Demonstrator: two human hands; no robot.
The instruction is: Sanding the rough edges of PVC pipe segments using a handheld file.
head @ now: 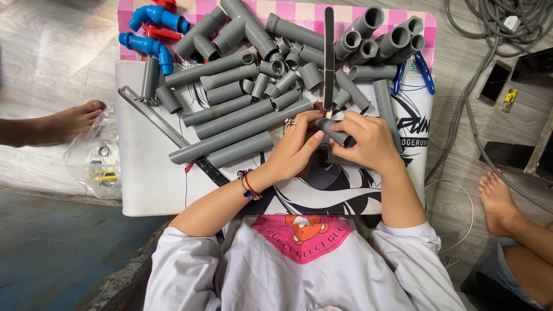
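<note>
I read the work as early: my left hand [296,147] and right hand [368,141], both clenched on one short grey pipe piece [334,131] at mid-tabletop, work beside a long file [329,57], while the far pipe pile [259,63] lies loose.

So much grey: all the pipe pieces [242,115] are plain grey, taps [151,26] bright blue with red handles. Cloth [299,8] is pink-and-white checks, mat [150,173] white with black line art, pliers [425,72] blue-handled, shirt [190,270] white with pink patch.
</note>
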